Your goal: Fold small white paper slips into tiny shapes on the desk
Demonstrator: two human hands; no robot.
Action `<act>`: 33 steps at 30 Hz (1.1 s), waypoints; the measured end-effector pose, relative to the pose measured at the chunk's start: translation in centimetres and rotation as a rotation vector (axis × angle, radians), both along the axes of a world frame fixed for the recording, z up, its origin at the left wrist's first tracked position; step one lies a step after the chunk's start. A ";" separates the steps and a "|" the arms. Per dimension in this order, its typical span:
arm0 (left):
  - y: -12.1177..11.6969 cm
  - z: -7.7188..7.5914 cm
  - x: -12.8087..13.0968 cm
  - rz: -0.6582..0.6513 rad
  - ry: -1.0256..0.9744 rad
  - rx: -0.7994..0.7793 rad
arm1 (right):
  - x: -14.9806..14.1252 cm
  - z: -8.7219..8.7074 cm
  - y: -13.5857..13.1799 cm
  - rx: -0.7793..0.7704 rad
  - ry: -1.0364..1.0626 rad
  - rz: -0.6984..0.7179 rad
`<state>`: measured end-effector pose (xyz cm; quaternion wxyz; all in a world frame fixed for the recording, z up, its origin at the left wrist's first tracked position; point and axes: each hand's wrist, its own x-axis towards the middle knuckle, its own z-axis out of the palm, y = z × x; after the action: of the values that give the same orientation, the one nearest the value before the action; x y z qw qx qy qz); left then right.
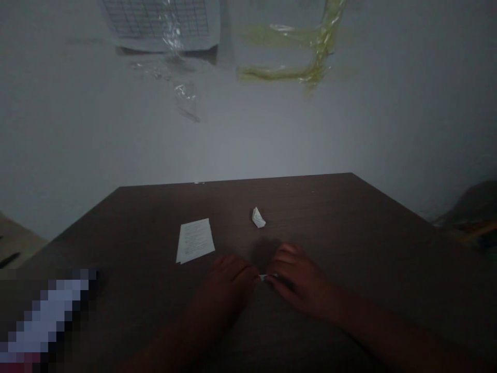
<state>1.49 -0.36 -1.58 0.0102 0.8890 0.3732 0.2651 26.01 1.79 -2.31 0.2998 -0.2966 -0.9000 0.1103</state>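
Between my two hands is a small white piece of paper (262,277), mostly covered by the fingers. My left hand (235,277) is closed and pinches its left end. From the other side my right hand (297,277) grips the paper between thumb and fingers. Beyond the hands lies a crumpled or folded bit of white paper (258,217). Left of it, a few printed sheets (195,241) rest flat in a slightly uneven stack.
The dark brown table (155,207) reaches back to a pale wall (256,134). Taped paper with a grid (159,23) and yellowed tape (279,72) are on the wall. A blurred-out bright object (46,321) is at the lower left.
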 end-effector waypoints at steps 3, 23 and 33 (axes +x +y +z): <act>0.1 0.2 0.0 0.003 0.087 0.037 | 0.1 0.1 -0.1 0.043 0.016 0.000; 0.2 -0.8 -0.8 0.010 0.300 -0.020 | 0.9 -0.1 0.5 -0.065 -0.064 0.015; -1.0 0.4 -0.5 0.022 0.253 -0.026 | 0.5 -0.1 -0.2 -0.057 -0.013 0.047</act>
<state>0.96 -1.38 -1.20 -0.0284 0.9110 0.3845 0.1462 26.53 1.63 -2.38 0.2826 -0.2844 -0.9052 0.1408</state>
